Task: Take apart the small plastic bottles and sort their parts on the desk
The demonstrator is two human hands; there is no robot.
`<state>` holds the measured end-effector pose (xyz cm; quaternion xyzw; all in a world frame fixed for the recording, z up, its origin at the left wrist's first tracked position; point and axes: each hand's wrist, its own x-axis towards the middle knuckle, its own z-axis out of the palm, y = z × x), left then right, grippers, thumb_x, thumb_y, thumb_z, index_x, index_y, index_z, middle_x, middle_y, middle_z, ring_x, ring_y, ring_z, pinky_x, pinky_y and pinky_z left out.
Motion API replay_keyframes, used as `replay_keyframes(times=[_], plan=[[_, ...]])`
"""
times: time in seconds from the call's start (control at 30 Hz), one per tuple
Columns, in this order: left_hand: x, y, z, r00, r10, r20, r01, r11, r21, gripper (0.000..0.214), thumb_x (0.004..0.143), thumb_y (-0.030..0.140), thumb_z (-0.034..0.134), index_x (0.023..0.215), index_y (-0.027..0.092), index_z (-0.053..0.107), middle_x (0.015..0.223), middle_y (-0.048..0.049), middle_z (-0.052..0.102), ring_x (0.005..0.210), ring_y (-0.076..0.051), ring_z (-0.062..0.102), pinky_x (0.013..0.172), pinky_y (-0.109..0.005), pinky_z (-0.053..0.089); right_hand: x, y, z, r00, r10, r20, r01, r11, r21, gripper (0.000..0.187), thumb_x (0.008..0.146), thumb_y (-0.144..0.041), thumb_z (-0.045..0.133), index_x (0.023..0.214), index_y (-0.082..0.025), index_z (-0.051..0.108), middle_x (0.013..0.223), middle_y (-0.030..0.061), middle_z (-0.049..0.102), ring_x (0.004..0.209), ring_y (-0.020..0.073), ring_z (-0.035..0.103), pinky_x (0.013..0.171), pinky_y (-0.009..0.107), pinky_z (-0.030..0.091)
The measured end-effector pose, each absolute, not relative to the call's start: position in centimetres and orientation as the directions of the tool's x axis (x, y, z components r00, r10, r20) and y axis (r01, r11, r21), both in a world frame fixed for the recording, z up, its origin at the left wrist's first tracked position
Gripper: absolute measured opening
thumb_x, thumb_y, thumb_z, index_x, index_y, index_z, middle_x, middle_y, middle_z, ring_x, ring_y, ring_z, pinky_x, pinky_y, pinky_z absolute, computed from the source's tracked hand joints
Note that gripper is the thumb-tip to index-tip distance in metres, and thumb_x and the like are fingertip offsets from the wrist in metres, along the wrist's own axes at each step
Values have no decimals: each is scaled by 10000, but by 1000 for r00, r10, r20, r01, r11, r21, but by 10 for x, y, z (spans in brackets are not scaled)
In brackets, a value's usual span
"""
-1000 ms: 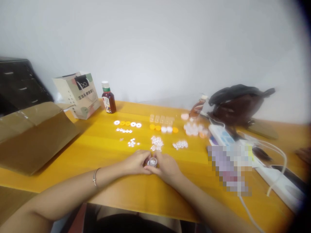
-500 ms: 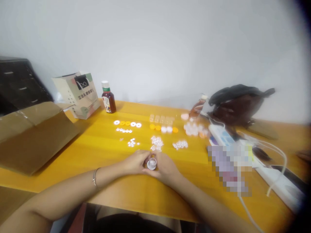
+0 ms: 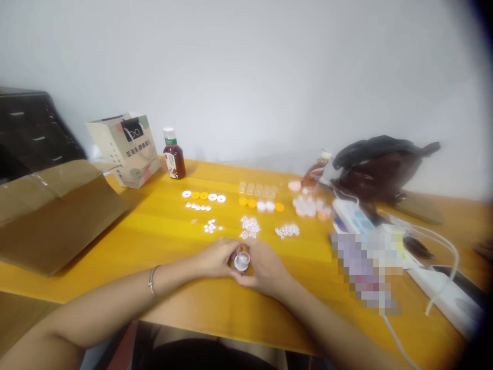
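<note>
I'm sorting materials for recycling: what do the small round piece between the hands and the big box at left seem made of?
The small round piece looks like clear, glossy plastic: see-through with pale highlights, though glass isn't ruled out. The big box looks like matte cardboard: plain brown, with a folded flap.

soft, fairly bright light covers the table [image 3: 215, 308]; behind it the wall [image 3: 246, 92] glows pale; at its right end the bag [image 3: 377, 172] is blurred and a patch [image 3: 362, 267] pixelated.
</note>
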<state>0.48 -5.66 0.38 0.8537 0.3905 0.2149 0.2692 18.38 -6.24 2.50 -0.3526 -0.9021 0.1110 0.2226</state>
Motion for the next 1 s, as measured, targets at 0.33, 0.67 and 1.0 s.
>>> replay_keyframes(times=[0.33, 0.67, 1.0], plan=[[7, -57, 4, 595, 784, 178, 582, -573, 578, 252, 648, 305, 634, 722, 175, 431, 701, 21, 496, 637, -125, 453, 574, -227, 298, 184, -61, 16, -702, 647, 299, 557, 760, -336, 127, 759, -244, 529, 870, -184, 541, 784, 47, 597, 714, 178, 537, 643, 277, 394], [5, -58, 5, 619, 772, 145, 558, -562, 611, 359, 636, 349, 676, 909, 182, 514, 796, -8, 559, 723, -166, 504, 658, -254, 352, 185, -63, 29, -690, 668, 278, 535, 730, -425, 328, 688, -293, 622, 971, -180, 500, 886, 64, 598, 785, 199, 552, 676, 300, 424], [5, -59, 9, 639, 752, 162, 529, -583, 616, 322, 666, 300, 643, 939, 189, 514, 843, -7, 574, 746, -163, 511, 677, -255, 347, 187, -65, 30, -716, 652, 251, 502, 730, -465, 251, 715, -198, 552, 962, -191, 511, 894, 51, 603, 798, 183, 555, 693, 287, 416]])
